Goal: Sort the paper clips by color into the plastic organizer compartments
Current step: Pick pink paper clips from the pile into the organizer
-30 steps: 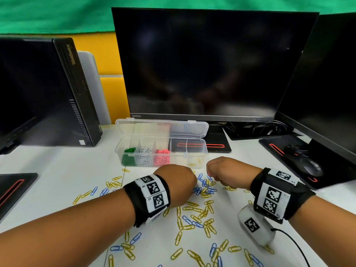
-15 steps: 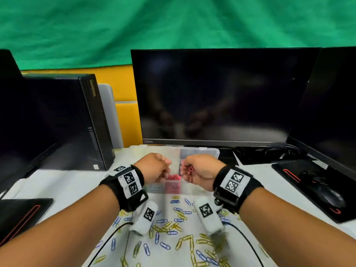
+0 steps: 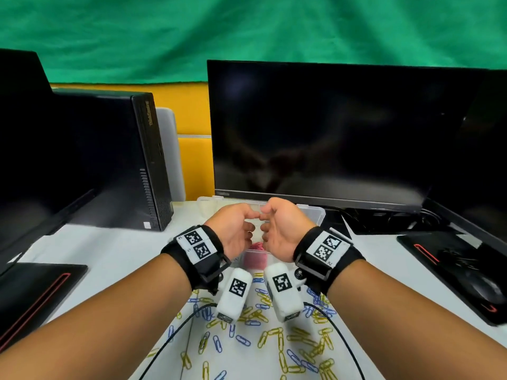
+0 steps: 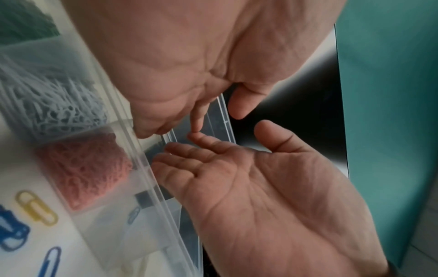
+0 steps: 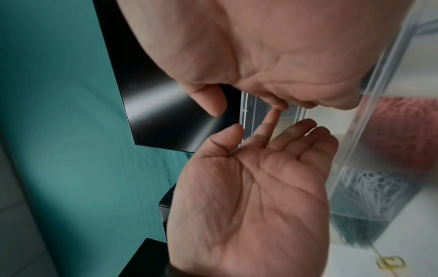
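Observation:
The clear plastic organizer (image 3: 315, 215) lies in front of the monitor with its lid back. My left hand (image 3: 241, 229) and right hand (image 3: 279, 229) hover just above it, palms facing each other, fingers relaxed, index fingertips touching, nothing held. Between them shows the red clip pile (image 3: 256, 246). The left wrist view has the left hand (image 4: 189, 75) above the right hand (image 4: 260, 187), beside compartments of green clips (image 4: 21, 18), white clips (image 4: 54, 108) and red clips (image 4: 90, 168). Yellow and blue loose clips (image 3: 274, 335) lie on the table under my wrists.
A dark monitor (image 3: 329, 133) stands right behind the organizer, and a black PC tower (image 3: 115, 160) at the left. A mouse (image 3: 480, 289) sits on a black pad at the right. Another black base (image 3: 35, 292) lies at the near left.
Both hands rose from the loose clips to the organizer. Half a second ago they were curled, with red clips in the right hand; now both have opened and are empty.

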Demonstrator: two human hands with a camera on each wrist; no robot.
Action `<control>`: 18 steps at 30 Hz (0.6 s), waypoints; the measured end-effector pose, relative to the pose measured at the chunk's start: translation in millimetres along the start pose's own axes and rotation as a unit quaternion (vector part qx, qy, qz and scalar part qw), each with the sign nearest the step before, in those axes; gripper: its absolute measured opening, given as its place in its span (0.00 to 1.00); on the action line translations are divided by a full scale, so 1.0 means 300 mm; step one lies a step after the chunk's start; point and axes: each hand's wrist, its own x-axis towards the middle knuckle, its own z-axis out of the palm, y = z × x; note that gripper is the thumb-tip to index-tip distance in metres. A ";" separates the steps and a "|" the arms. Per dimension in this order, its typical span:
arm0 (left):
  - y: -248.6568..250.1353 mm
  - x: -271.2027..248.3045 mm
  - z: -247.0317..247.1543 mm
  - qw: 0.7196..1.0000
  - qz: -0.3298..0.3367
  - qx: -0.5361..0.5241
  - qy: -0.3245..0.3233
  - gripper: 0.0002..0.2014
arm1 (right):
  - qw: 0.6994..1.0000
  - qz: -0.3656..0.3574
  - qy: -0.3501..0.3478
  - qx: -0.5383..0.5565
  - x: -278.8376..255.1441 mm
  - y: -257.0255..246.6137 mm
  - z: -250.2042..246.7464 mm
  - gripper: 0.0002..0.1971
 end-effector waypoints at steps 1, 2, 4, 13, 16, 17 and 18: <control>0.000 -0.010 0.000 1.000 0.009 0.007 0.007 0.18 | 1.000 -0.008 -0.002 -0.006 -0.003 0.004 0.003 0.03; 0.000 -0.019 -0.002 0.999 0.026 0.017 0.017 0.17 | 1.000 -0.020 -0.007 -0.013 -0.003 0.008 0.003 0.02; 0.008 -0.039 -0.022 0.993 0.087 0.074 0.035 0.14 | 0.995 -0.067 -0.005 -0.073 -0.003 0.016 -0.009 0.07; -0.042 -0.215 -0.274 0.650 0.158 0.743 -0.035 0.10 | 0.641 -0.205 -0.050 -0.738 -0.049 0.158 -0.102 0.13; -0.092 -0.222 -0.323 0.629 0.108 0.769 -0.037 0.12 | 0.631 -0.214 -0.045 -0.744 -0.017 0.193 -0.095 0.14; -0.105 -0.222 -0.335 0.630 0.101 0.769 -0.034 0.11 | 0.630 -0.217 -0.039 -0.744 -0.007 0.201 -0.090 0.15; -0.116 -0.223 -0.345 0.633 0.100 0.767 -0.031 0.09 | 0.626 -0.218 -0.034 -0.748 0.001 0.208 -0.083 0.15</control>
